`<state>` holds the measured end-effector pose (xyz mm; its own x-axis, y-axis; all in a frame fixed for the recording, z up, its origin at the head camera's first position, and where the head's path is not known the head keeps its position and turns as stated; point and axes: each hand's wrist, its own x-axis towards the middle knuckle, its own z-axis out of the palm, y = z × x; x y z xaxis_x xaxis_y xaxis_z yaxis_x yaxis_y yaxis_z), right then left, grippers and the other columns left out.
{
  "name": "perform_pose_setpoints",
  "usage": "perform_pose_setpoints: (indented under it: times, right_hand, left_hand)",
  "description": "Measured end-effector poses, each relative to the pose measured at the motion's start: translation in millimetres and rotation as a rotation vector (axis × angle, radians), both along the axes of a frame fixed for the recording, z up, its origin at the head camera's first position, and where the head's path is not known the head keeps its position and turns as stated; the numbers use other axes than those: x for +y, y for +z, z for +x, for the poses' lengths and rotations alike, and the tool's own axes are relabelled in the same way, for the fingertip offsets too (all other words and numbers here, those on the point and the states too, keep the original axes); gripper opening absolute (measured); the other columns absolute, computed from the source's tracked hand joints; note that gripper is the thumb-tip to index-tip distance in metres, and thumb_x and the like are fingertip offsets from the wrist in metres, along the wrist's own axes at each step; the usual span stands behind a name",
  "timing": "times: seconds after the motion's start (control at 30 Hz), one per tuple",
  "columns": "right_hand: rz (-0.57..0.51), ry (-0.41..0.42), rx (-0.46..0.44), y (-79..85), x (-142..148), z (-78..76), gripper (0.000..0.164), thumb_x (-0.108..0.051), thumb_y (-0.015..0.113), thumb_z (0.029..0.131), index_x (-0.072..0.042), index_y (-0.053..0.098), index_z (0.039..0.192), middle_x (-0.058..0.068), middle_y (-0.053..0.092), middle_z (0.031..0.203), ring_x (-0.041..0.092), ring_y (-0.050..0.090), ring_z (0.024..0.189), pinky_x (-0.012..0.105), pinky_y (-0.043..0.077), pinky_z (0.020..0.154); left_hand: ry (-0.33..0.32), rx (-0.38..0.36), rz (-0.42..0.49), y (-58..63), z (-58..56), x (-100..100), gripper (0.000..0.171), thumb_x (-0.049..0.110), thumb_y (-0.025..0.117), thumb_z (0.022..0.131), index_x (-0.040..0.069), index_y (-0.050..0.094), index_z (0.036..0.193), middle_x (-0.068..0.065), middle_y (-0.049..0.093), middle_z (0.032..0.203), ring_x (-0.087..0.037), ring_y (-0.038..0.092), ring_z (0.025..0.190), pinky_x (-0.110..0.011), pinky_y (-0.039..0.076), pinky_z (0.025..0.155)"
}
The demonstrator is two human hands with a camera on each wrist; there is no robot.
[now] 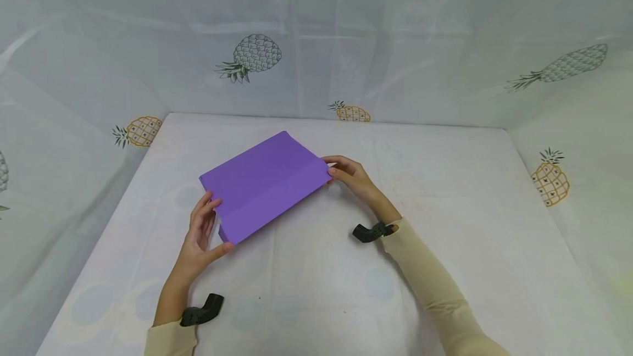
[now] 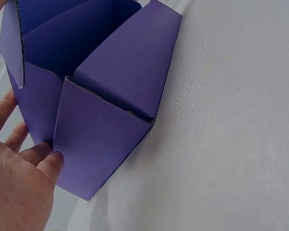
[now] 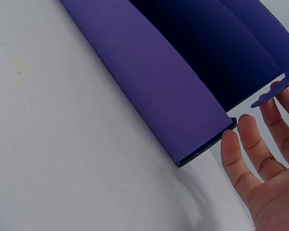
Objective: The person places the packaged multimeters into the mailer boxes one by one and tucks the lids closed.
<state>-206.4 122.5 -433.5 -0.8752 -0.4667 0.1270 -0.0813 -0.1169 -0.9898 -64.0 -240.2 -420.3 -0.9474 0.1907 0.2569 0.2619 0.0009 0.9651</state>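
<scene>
A purple cardboard box (image 1: 267, 183) is held at a slant above the white table, its broad flat face uppermost in the head view. My left hand (image 1: 198, 235) holds its left end, with fingertips on the edge and the thumb at the near corner. At the right corner, my right hand (image 1: 351, 177) grips the box with the thumb on the face and the index finger along the far side. In the left wrist view the box (image 2: 106, 144) shows loose end flaps and a dark hollow inside. Fingertips of the right hand (image 3: 274, 178) touch its end in the right wrist view.
A white cloth covers the table (image 1: 445, 207). Pale curtains with printed pineapples (image 1: 257, 53) hang behind it and along both sides. Black straps with camera mounts (image 1: 373, 232) sit on both wrists, below beige sleeves (image 1: 430, 273).
</scene>
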Motion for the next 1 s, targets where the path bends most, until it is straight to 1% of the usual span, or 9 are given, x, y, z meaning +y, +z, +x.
perform_pose_setpoints:
  times: [0.2, 0.23, 0.33, 0.47, 0.53, 0.67, 0.77, 0.9, 1.0]
  right_hand:
    - [0.011, 0.001, 0.009, -3.0, 1, 2.2, 0.04, -0.007, 0.054, 0.096, 0.013, 0.05, 0.131, 0.021, 0.059, 0.116, 0.011, 0.062, 0.085, 0.032, 0.051, 0.08]
    - [0.016, 0.002, 0.013, -3.7, 1, 2.4, 0.04, -0.006, 0.054, 0.096, 0.013, 0.05, 0.131, 0.019, 0.06, 0.117, 0.011, 0.062, 0.085, 0.032, 0.051, 0.08]
    - [0.032, 0.002, 0.015, -5.8, 1, 3.5, 0.039, -0.006, 0.053, 0.096, 0.012, 0.051, 0.13, 0.02, 0.059, 0.117, 0.01, 0.061, 0.087, 0.033, 0.051, 0.08]
    - [0.06, -0.005, 0.015, -8.4, 1, 4.7, 0.037, -0.007, 0.053, 0.097, 0.012, 0.051, 0.129, 0.02, 0.06, 0.116, 0.01, 0.061, 0.09, 0.034, 0.051, 0.081]
    - [0.064, -0.007, 0.016, -9.7, 1, 4.8, 0.036, -0.005, 0.053, 0.097, 0.012, 0.052, 0.129, 0.017, 0.061, 0.115, 0.01, 0.061, 0.09, 0.034, 0.051, 0.081]
    - [0.069, -0.004, 0.028, -10.9, 1, 4.3, 0.034, -0.004, 0.053, 0.097, 0.012, 0.052, 0.128, 0.01, 0.062, 0.113, 0.009, 0.06, 0.093, 0.028, 0.051, 0.083]
    - [0.065, 0.003, 0.055, -11.6, 3, 3.0, 0.034, -0.005, 0.055, 0.097, 0.012, 0.053, 0.126, 0.001, 0.063, 0.114, 0.008, 0.059, 0.1, 0.024, 0.048, 0.088]
    - [0.023, 0.051, 0.11, -14.3, 7, 1.5, 0.038, 0.0, 0.06, 0.093, 0.016, 0.05, 0.126, -0.005, 0.061, 0.119, 0.01, 0.056, 0.114, 0.029, 0.043, 0.101]
    - [-0.021, 0.085, 0.132, -17.3, 9, 1.1, 0.044, 0.001, 0.065, 0.09, 0.019, 0.047, 0.126, -0.006, 0.06, 0.122, 0.012, 0.054, 0.118, 0.037, 0.039, 0.107]
  left_hand:
    - [0.011, 0.0, -0.098, -3.4, 1.6, -4, 0.09, -0.011, 0.079, 0.071, -0.002, 0.032, 0.148, -0.013, 0.004, 0.161, -0.009, 0.01, 0.147, -0.013, 0.014, 0.114]
    - [0.015, -0.001, -0.113, -3.5, 2.0, -4, 0.091, -0.011, 0.079, 0.07, -0.002, 0.033, 0.147, -0.013, 0.004, 0.161, -0.008, 0.01, 0.147, -0.012, 0.014, 0.114]
    - [0.025, -0.017, -0.165, -1.4, 3.8, -5, 0.091, -0.013, 0.079, 0.067, -0.001, 0.034, 0.147, -0.012, 0.005, 0.161, -0.007, 0.01, 0.146, -0.011, 0.016, 0.113]
    - [0.03, -0.037, -0.226, -0.6, 5.6, -6, 0.093, -0.014, 0.078, 0.066, 0.002, 0.035, 0.147, -0.007, 0.005, 0.162, -0.006, 0.01, 0.147, -0.01, 0.016, 0.112]
    - [0.028, -0.036, -0.234, -0.8, 6.0, -7, 0.093, -0.015, 0.078, 0.066, 0.002, 0.035, 0.147, -0.007, 0.005, 0.162, -0.006, 0.009, 0.147, -0.009, 0.016, 0.112]
    - [0.021, -0.029, -0.236, -1.4, 6.5, -8, 0.094, -0.016, 0.078, 0.066, 0.001, 0.035, 0.147, -0.008, 0.004, 0.162, -0.006, 0.009, 0.147, -0.009, 0.016, 0.111]
    - [0.012, -0.029, -0.238, -2.3, 6.1, -8, 0.094, -0.016, 0.078, 0.066, 0.001, 0.035, 0.147, -0.008, 0.004, 0.162, -0.007, 0.009, 0.147, -0.009, 0.016, 0.111]
    - [0.017, -0.026, -0.252, -4.0, 4.8, -8, 0.095, -0.016, 0.08, 0.065, 0.002, 0.036, 0.147, -0.008, 0.006, 0.162, -0.008, 0.011, 0.147, -0.009, 0.017, 0.111]
    - [0.049, 0.004, -0.252, -4.8, 5.0, -7, 0.096, -0.017, 0.082, 0.061, 0.0, 0.039, 0.145, -0.01, 0.01, 0.161, -0.009, 0.016, 0.146, -0.01, 0.022, 0.11]
